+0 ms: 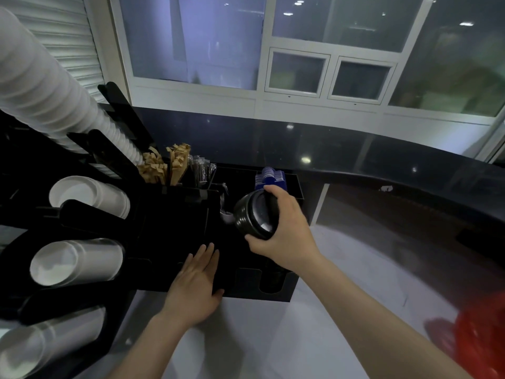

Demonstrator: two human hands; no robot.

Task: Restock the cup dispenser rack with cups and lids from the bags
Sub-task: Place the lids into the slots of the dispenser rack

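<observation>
The right hand [284, 228] grips a short stack of black lids [255, 214], fingers curled around it, just above the open compartments of the black rack [175, 214], probably to drop it in. The left hand [195, 283] lies flat with straight fingers on the rack front, seemingly to steady it, while white cups [82, 261] already fill the tubes at the left.
</observation>
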